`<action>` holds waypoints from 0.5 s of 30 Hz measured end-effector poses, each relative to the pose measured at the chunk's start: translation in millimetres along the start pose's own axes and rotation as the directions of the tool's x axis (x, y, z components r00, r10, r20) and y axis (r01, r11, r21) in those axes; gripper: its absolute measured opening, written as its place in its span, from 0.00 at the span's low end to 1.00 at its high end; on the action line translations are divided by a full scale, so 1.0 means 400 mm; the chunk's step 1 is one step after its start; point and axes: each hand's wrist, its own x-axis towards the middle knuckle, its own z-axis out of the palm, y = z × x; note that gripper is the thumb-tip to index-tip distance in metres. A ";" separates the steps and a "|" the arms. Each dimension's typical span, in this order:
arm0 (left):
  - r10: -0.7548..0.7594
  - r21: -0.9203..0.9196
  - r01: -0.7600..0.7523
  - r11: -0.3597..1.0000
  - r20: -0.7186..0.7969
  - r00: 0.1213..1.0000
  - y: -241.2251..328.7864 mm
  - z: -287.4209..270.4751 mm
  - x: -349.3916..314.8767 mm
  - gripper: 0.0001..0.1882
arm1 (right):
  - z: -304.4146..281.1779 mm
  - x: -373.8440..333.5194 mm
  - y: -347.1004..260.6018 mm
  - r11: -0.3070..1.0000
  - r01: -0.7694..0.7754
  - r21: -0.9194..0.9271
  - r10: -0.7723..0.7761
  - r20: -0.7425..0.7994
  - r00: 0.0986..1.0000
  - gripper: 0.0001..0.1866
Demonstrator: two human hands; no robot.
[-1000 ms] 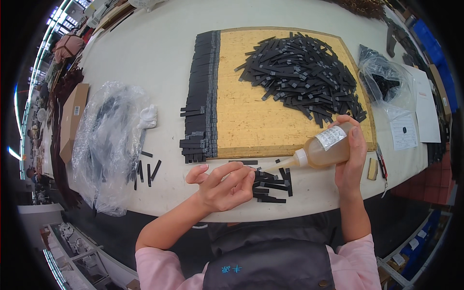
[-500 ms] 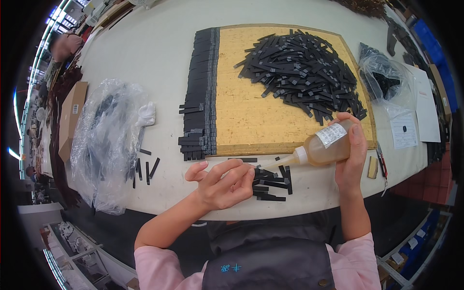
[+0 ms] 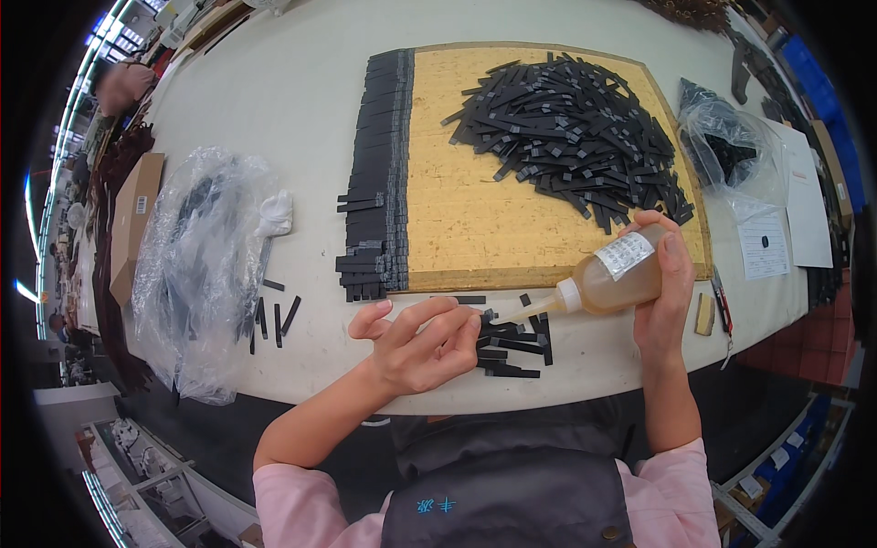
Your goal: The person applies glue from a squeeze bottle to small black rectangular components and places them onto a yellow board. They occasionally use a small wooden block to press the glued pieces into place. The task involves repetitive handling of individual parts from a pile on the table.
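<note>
bottle nozzle aimed at the pinched left fingertips

head view: the right grip (image 3: 671,290) is wrapped around a translucent squeeze bottle (image 3: 621,276) with a white cap (image 3: 568,295) and amber contents. the bottle tilts, its long axis running from about two o'clock at the base to eight o'clock at the nozzle (image 3: 532,311). the left grip (image 3: 420,347) is pinched at thumb and finger on what looks like a small black strip (image 3: 488,316), its grey end poking out towards three o'clock; the fingers hide the rest.

the key relation: the bottle lies at two o'clock from the left grip, with the nozzle tip just beside the strip's end. whether they touch is too small to tell. the right hand carries the bottle, but the tip is nearer the left.

below the nozzle, towards six o'clock, loose black strips (image 3: 516,346) lie on the white bench (image 3: 320,119). towards twelve o'clock sits a yellow board (image 3: 493,228), bearing a heap of strips (image 3: 575,137) at its one o'clock side and an overlapping row (image 3: 376,146) along its nine o'clock edge.
</note>
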 end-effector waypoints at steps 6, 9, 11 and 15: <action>0.010 0.008 -0.010 1.000 -0.009 1.000 -0.002 0.004 0.001 0.16 | 0.001 0.000 -0.002 1.000 -0.004 0.012 0.004 -0.028 1.000 0.20; 0.006 0.003 -0.006 1.000 0.000 1.000 -0.002 0.001 0.001 0.15 | 0.003 0.000 0.001 1.000 -0.008 0.014 0.009 -0.027 1.000 0.20; 0.009 0.000 -0.009 1.000 0.000 1.000 -0.003 0.001 0.001 0.14 | 0.000 0.000 0.005 1.000 -0.015 0.025 0.016 -0.014 1.000 0.20; 0.000 -0.009 0.000 1.000 0.008 1.000 -0.002 -0.003 0.005 0.13 | -0.010 0.002 0.004 1.000 -0.001 -0.017 0.002 0.047 0.999 0.20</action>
